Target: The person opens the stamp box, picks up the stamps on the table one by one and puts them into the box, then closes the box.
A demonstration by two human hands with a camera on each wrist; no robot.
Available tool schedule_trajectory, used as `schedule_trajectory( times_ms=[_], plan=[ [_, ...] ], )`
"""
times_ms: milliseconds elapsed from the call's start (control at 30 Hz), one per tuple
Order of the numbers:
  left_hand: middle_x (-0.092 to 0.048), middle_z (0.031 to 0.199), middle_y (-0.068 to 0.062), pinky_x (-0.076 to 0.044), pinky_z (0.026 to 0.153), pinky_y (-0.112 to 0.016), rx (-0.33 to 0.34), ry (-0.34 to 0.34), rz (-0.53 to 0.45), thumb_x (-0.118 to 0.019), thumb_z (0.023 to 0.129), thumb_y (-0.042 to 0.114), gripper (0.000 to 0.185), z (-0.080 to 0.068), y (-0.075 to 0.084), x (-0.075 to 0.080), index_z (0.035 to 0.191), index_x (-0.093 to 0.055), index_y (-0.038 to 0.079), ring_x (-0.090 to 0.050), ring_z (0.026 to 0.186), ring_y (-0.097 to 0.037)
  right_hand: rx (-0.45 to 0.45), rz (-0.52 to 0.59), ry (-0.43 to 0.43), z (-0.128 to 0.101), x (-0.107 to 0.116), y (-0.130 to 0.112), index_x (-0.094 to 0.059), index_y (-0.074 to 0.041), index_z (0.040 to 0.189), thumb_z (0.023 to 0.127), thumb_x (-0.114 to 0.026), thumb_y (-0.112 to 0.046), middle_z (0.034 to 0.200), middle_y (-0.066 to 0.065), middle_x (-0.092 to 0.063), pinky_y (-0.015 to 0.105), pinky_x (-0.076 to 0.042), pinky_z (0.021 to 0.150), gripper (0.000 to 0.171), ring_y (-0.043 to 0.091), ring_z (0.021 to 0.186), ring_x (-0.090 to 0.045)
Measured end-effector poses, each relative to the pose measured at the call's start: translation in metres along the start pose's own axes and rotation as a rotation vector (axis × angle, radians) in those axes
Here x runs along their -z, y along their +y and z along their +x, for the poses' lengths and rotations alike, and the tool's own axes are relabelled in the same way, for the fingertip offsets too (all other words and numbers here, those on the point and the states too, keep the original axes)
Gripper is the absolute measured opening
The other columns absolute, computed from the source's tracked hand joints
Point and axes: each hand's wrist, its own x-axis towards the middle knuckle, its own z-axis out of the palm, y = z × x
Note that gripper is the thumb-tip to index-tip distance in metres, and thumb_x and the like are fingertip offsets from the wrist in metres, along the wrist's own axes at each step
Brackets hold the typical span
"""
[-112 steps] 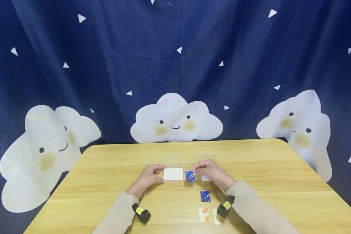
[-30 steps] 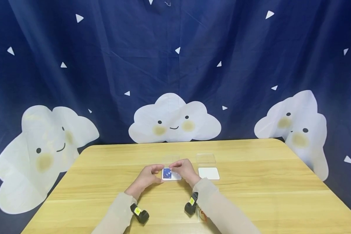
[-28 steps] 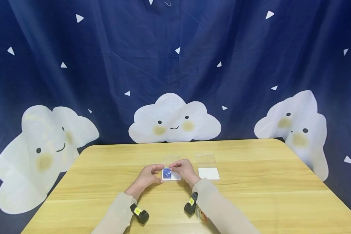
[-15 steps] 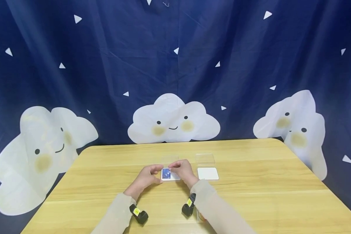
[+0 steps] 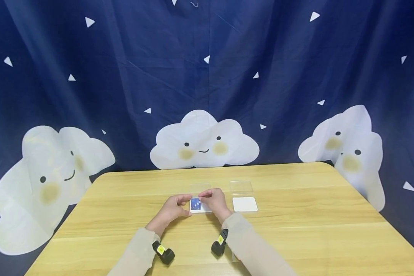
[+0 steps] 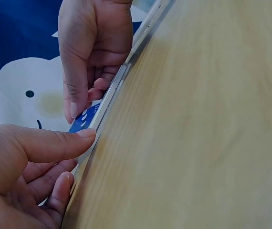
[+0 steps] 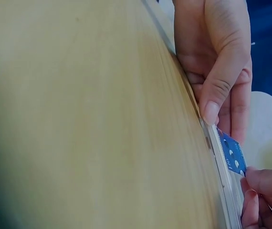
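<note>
Both hands meet over a white tray (image 5: 207, 209) near the middle of the wooden table (image 5: 296, 230). The left hand (image 5: 172, 210) has its thumb and curled fingers on the tray's left edge, holding it. The right hand (image 5: 216, 201) pinches a small blue card (image 5: 195, 204) with its fingertips, the card lying on the tray between the two hands. A second white tray (image 5: 245, 204) sits just to the right, with a clear lid (image 5: 241, 186) behind it

Bare table (image 5: 296, 237) surrounds the hands; second white tray (image 5: 245, 204) sits just right.
</note>
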Motion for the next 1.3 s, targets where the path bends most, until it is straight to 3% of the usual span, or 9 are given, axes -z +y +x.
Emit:
schedule_trajectory(
  times_ms=[800,1300],
  plan=[
    [-0.064,0.118,-0.012,-0.042,0.089,-0.039,-0.007,-0.004,-0.019,-0.077,0.061,-0.009,0.059,0.001,0.0,0.001,0.118,-0.063,0.001,-0.052,0.101,-0.025,-0.011,-0.003,0.006,-0.001,-0.001,-0.002,-0.073,-0.001,0.086,0.075,-0.071,0.003,0.085,0.01,-0.071,0.037,-0.046,0.083,0.012,0.021,0.083,-0.062],
    [-0.064,0.119,-0.01,-0.043,0.091,-0.04,0.003,-0.001,0.003,-0.076,0.061,-0.009,0.059,0.0,0.003,-0.001,0.118,-0.063,0.002,-0.052,0.101,-0.024,-0.055,0.076,-0.076,-0.001,0.008,-0.006,-0.072,0.001,0.09,0.079,-0.07,-0.004,0.091,0.012,-0.07,0.03,-0.048,0.078,0.013,0.018,0.085,-0.061]
  ],
)
